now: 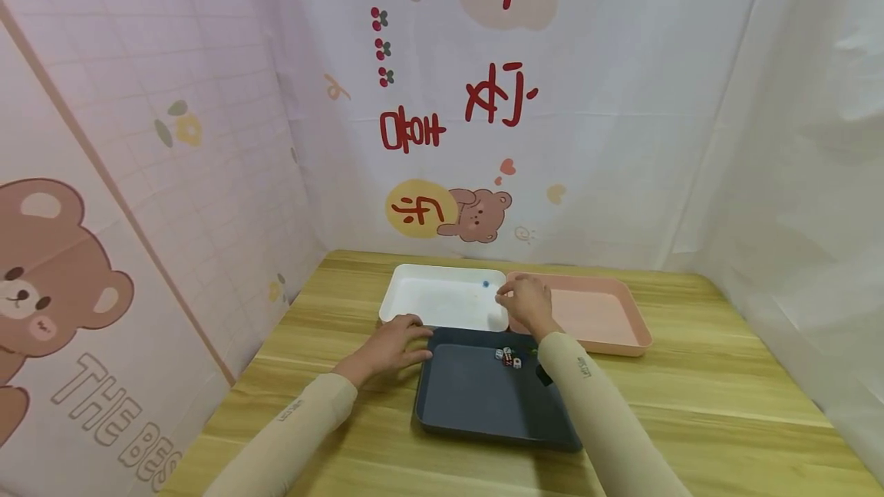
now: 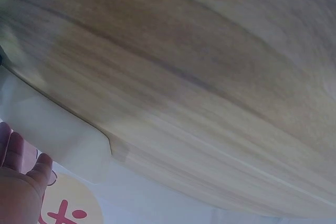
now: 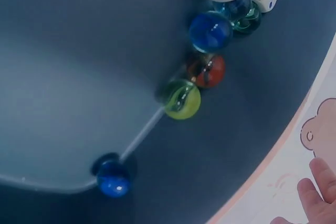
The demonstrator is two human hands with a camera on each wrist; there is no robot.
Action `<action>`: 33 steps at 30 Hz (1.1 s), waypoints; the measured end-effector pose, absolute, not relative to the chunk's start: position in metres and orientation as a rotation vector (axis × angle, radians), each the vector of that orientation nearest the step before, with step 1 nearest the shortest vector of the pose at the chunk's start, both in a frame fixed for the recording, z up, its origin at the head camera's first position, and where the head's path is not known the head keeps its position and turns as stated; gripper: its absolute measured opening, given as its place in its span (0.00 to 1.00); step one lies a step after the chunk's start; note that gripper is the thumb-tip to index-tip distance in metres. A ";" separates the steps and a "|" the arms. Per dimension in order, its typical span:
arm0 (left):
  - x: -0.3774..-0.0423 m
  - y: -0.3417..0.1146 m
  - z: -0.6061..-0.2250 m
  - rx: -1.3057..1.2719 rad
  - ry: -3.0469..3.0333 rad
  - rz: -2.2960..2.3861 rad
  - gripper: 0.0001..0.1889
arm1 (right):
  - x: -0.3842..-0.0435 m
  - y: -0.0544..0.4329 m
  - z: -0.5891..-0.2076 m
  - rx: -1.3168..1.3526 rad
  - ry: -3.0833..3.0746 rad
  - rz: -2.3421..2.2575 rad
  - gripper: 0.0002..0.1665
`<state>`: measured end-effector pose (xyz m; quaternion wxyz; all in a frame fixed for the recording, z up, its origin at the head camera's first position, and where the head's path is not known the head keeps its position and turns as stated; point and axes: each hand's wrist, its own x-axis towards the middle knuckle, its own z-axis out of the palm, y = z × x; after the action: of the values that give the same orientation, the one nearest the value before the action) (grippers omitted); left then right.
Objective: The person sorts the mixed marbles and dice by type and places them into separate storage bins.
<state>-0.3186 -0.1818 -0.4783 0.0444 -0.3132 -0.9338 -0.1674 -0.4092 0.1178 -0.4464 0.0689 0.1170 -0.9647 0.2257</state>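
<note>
My left hand (image 1: pixel 395 345) rests its fingers at the left rim of a dark grey tray (image 1: pixel 476 437); its fingers look relaxed in the left wrist view. My right hand (image 1: pixel 530 304) reaches over the border of a white tray (image 1: pixel 435 297) and a pink tray (image 1: pixel 594 317), with nothing visible between its fingers. A small blue marble (image 1: pixel 486 283) lies in the white tray. White and red dice (image 1: pixel 507 357) cluster in the dark tray. The right wrist view shows blue marbles (image 3: pixel 210 31), an orange marble (image 3: pixel 206 71) and a yellow-green marble (image 3: pixel 182 99) there. My right forearm hides part of this tray.
All three trays stand on a wood-grain table (image 1: pixel 711 390), the white and pink ones side by side behind the dark one. A printed white curtain (image 1: pixel 587 136) hangs behind the table and along both sides.
</note>
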 end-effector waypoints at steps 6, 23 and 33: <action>-0.320 -0.183 -0.481 -0.973 -2.828 -0.462 0.24 | -0.412 0.112 -0.449 0.375 -2.894 0.689 0.11; -0.318 -0.180 -0.478 -0.957 -2.877 -0.463 0.24 | -0.422 0.103 -0.459 0.386 -2.929 0.656 0.12; -0.318 -0.182 -0.477 -0.952 -2.881 -0.451 0.24 | -0.429 0.107 -0.460 0.391 -2.926 0.564 0.15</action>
<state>-0.3185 -0.1823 -0.4774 0.0369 -0.3100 -0.9386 -0.1468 -0.4290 0.1065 -0.4600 0.0679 0.1296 -0.9714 0.1871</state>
